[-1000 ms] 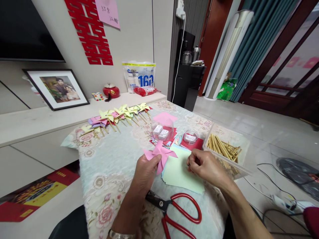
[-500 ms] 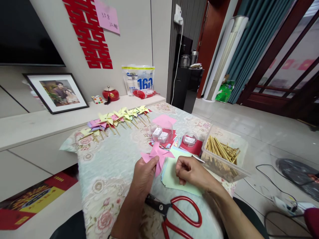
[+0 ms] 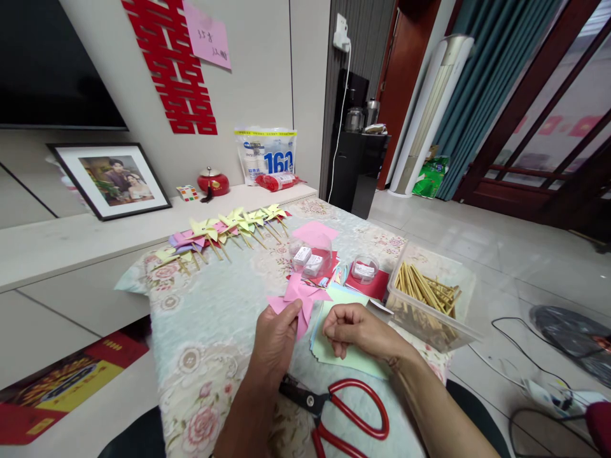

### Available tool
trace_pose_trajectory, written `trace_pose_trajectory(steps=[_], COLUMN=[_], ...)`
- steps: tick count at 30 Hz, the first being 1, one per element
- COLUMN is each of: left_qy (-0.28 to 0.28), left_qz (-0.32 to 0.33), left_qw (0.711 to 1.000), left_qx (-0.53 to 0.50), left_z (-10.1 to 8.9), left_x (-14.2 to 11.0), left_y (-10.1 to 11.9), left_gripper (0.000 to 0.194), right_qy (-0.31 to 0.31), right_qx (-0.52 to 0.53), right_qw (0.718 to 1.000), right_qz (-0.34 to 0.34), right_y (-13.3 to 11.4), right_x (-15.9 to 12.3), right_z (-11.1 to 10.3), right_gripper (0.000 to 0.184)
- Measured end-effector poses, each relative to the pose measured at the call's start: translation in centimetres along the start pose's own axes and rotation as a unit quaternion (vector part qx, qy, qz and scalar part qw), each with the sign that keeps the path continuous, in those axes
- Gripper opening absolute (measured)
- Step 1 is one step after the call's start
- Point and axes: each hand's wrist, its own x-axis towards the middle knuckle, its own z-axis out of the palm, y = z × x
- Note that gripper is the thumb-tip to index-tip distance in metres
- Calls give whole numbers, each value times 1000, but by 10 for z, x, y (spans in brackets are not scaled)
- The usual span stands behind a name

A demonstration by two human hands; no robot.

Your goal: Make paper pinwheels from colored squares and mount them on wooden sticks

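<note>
Since the earlier frames my right hand (image 3: 356, 331) has come leftward, closer to the pink pinwheel (image 3: 305, 298), and now hovers at its four o'clock. My left hand (image 3: 275, 334) grips that pinwheel, thumb pressed on top near the middle. My right fingers are curled inward with the thumb close to the forefinger; I cannot tell whether they pinch something small. Under that hand lies a stack of pale green paper (image 3: 324, 351). Reading the clock from the pinwheel, red-handled scissors (image 3: 310, 401) lie between five and six, a clear tub (image 3: 465, 331) of sticks (image 3: 424, 289) sits at three, a round clear box (image 3: 326, 257) stands toward twelve, and pinwheels on sticks (image 3: 233, 219) line up between ten and eleven.
</note>
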Motion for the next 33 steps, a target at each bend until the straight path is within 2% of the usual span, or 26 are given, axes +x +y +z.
trace_pose_trajectory(steps=[6, 11, 16, 21, 25, 28, 31, 33], left_qy=[10, 81, 129, 133, 119, 106, 102, 109], left_qz=[-4, 25, 34, -27, -34, -33, -38, -42], left_qw=[1000, 996, 989, 989, 992, 993, 992, 991], left_qx=[0, -40, -63, -49, -35, -45, -63, -70], left_z=[-1, 4, 7, 1, -3, -5, -6, -6], left_x=[-1, -2, -4, -6, -5, -3, -2, -1], left_y=[0, -6, -16, -21, -21, -21, -20, -19], left_gripper=[18, 19, 23, 28, 30, 32, 31, 29], right_qy=[-1, 13, 26, 53, 65, 93, 126, 135], right_qx=[43, 52, 20, -25, -65, -143, -255, -299], right_qw=[999, 998, 999, 998, 994, 977, 937, 916], right_qz=[10, 16, 3, -12, -56, -126, -205, -231], right_y=[1, 7, 12, 16, 22, 24, 21, 19], right_x=[5, 9, 14, 17, 19, 19, 17, 15], right_z=[0, 5, 25, 46, 50, 51, 54, 57], right_gripper=[41, 44, 45, 37, 27, 19, 14, 13])
